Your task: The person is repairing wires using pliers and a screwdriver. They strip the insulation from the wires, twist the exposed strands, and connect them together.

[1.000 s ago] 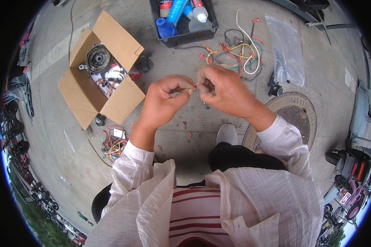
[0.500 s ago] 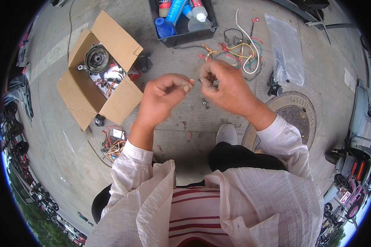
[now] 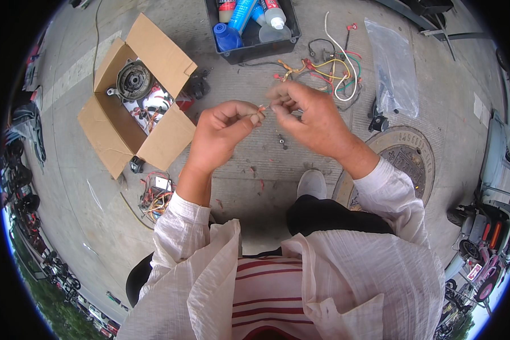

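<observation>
My left hand (image 3: 221,133) is closed in a pinch on a small orange-red piece (image 3: 262,109), perhaps a wire end, at the centre. My right hand (image 3: 314,124) is just right of it, fingers curled and index tip blurred; what they hold is too small to make out. Loose coloured wires (image 3: 343,76) lie beyond that hand, and a small dark metal piece (image 3: 281,141) is on the concrete below the fingertips. An open cardboard box (image 3: 161,147) with a round metal housing (image 3: 135,79) and wiring is left of my hands.
A black bin (image 3: 249,54) of bottles and tubes stands at the top. A clear bag (image 3: 391,62) lies right, above a manhole cover (image 3: 416,150). A wire tangle (image 3: 153,201) sits beside my left forearm; parked scooters (image 3: 487,238) line the right rim, more vehicles the left.
Both hands have risen slightly. My right fingertips, earlier touching the piece in my left pinch, drew back and have moved up and leftward again, the index finger lifting and blurring.
</observation>
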### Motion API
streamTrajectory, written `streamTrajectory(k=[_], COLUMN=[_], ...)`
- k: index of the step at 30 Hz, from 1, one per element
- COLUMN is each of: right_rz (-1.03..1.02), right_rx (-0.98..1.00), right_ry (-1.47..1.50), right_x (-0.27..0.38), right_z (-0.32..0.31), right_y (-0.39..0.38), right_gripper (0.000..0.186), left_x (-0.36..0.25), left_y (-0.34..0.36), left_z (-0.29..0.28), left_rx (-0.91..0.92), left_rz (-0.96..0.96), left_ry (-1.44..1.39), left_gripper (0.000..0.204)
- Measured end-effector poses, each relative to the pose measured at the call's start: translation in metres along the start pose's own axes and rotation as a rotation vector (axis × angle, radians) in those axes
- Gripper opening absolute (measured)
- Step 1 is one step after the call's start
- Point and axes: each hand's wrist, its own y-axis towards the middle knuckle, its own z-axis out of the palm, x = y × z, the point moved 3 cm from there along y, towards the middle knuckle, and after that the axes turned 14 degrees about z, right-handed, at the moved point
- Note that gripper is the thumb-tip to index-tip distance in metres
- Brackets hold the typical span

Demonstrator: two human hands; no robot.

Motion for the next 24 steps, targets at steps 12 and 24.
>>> streamTrajectory(k=[12, 24], right_rz=[0.098, -0.167], right_rx=[0.099, 0.102], right_ry=[0.152, -0.280], right_x=[0.004, 0.012], right_z=[-0.012, -0.001], right_y=[0.001, -0.001], right_gripper=[0.009, 0.015], left_x=[0.007, 0.000], left_y=[0.003, -0.001], left_z=[-0.010, 0.004], left_rx=[-0.239, -0.063], left_rz=[-0.096, -0.321], left_ry=[-0.057, -0.240], left_gripper=[0.012, 0.016])
